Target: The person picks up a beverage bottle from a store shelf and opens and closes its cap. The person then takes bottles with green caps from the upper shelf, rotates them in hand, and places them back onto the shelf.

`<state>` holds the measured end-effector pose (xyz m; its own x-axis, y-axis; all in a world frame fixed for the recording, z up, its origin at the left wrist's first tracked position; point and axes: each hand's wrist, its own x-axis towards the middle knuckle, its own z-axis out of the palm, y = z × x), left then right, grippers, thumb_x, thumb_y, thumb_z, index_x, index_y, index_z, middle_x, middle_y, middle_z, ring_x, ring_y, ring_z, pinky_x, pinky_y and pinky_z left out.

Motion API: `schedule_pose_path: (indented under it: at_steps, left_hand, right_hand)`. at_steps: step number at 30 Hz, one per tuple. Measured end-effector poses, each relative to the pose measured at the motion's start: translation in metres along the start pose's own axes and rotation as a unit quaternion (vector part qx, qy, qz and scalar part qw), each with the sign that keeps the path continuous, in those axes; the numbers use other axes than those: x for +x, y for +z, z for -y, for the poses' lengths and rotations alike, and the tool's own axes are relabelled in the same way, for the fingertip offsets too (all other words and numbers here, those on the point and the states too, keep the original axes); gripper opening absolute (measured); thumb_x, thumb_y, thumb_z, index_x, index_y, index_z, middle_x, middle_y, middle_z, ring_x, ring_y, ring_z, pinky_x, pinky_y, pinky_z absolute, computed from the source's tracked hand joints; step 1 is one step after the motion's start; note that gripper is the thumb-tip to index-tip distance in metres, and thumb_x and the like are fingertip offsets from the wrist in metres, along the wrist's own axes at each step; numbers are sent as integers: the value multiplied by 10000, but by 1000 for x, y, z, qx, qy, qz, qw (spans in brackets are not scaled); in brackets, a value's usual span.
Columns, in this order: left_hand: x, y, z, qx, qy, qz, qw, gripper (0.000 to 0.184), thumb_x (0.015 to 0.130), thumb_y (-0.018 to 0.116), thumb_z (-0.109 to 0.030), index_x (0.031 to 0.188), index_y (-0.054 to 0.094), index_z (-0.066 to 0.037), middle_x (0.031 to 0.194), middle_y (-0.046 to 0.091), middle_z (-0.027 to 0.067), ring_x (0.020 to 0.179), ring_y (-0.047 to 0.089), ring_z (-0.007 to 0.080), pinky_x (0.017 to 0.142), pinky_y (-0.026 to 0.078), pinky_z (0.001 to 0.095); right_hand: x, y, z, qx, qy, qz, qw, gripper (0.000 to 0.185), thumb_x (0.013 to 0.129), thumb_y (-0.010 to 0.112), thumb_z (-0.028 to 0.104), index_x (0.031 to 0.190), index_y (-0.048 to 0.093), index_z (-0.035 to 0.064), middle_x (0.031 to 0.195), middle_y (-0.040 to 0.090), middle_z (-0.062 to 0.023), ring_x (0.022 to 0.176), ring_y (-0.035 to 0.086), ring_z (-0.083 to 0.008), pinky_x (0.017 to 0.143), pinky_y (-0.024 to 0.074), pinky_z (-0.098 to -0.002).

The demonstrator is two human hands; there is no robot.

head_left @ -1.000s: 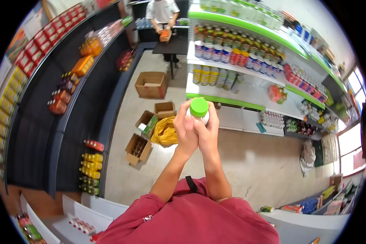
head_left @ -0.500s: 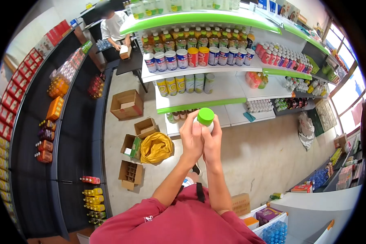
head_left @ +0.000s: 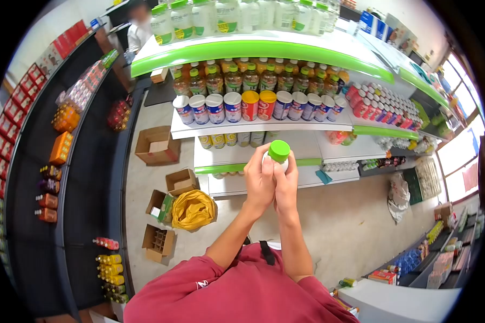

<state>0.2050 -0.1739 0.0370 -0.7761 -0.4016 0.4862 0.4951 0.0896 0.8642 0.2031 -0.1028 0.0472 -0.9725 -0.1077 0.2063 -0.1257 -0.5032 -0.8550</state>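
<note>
Both my hands are wrapped around a white bottle with a green cap (head_left: 279, 151), raised in front of the shelves. My left hand (head_left: 259, 185) grips it from the left, and my right hand (head_left: 286, 185) closes on it from the right, with the two hands pressed together. Most of the bottle's body is hidden by my fingers; the cap points up toward me. Beyond it is the white shelf (head_left: 302, 125) with a row of blue, red and yellow cans (head_left: 250, 105) at its front. Dark green-capped bottles (head_left: 233, 79) stand behind those cans.
Clear green-capped bottles (head_left: 227, 17) fill the top shelf. To the left on the floor are cardboard boxes (head_left: 157, 146) and a yellow bag (head_left: 193, 210). Black shelving (head_left: 91, 177) lines the left side. A person in white (head_left: 139, 36) is behind the shelf. A plastic bag (head_left: 398, 195) lies at right.
My view has shifted, so the shelves look nearer and lower and the top bottles show more fully. The person in white is now mostly hidden by the shelf. My hands still hold the bottle.
</note>
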Motion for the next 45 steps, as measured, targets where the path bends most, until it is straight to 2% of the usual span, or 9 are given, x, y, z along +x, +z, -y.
schedule_pose_path:
  at_steps: [5,6,8,10,18,23,28,36,45]
  left_hand:
    - [6,-26,-9,90,11,-98,991,506,1051,430,-408,1199,617,39,858,668,86,799,615,133,692,496,315]
    - [4,-37,-10,125,23,-125,984,485,1045,438,-387,1206,615,34,885,674,124,811,639,170,719,509,335]
    - [-12,-64,-28,194,38,-201,959,354,1011,503,-260,1210,614,10,1056,682,209,920,679,384,821,528,423]
    - [-39,-105,-48,254,40,-284,923,358,1019,502,-274,1211,607,9,1081,673,213,953,665,401,830,524,428]
    - [-210,-228,-131,341,35,-567,749,346,1013,479,-242,1191,620,18,1082,679,194,949,676,351,799,519,396]
    - [-306,-288,-181,413,126,-632,643,363,985,490,-241,1173,628,38,1089,679,211,998,679,375,885,521,385]
    - [-442,-370,-264,418,78,-750,506,380,1011,490,-264,1212,618,32,1119,673,227,1009,673,405,876,520,411]
    - [-547,-434,-368,488,97,-805,323,570,1055,369,-415,1190,605,86,999,679,127,913,627,201,834,498,331]
    - [-650,-566,-456,552,81,-819,132,543,1091,337,-410,1205,592,56,1027,667,120,958,606,191,859,482,333]
  right_hand:
    - [12,26,-16,45,51,71,995,319,961,641,111,1259,566,26,1120,611,-33,1008,584,-107,900,485,-267]
    - [12,29,-29,40,56,101,993,358,958,652,153,1279,563,22,1125,606,-30,999,584,-110,893,487,-268]
    - [0,52,-35,68,116,199,971,391,952,664,203,1279,561,15,1124,600,-24,992,581,-108,883,490,-268]
    - [-30,88,-58,114,195,277,934,430,942,677,256,1279,561,14,1107,598,-17,974,583,-107,862,492,-267]
    - [-230,191,-88,133,371,520,758,341,939,642,171,1246,567,40,1099,591,-11,997,569,-100,870,475,-264]
    - [-345,225,-98,119,359,630,679,360,906,640,150,1239,560,37,1099,581,-13,1017,551,-104,906,462,-262]
    - [-524,303,-80,117,447,713,527,352,933,644,112,1264,572,18,1113,602,-27,1018,564,-114,897,469,-269]
    - [-687,376,-46,174,444,812,337,341,895,672,113,1203,564,16,1077,602,-38,996,558,-116,925,458,-282]
    - [-876,490,-72,265,408,859,162,419,968,659,157,1320,497,-2,1244,580,-95,1175,523,-145,1017,431,-292]
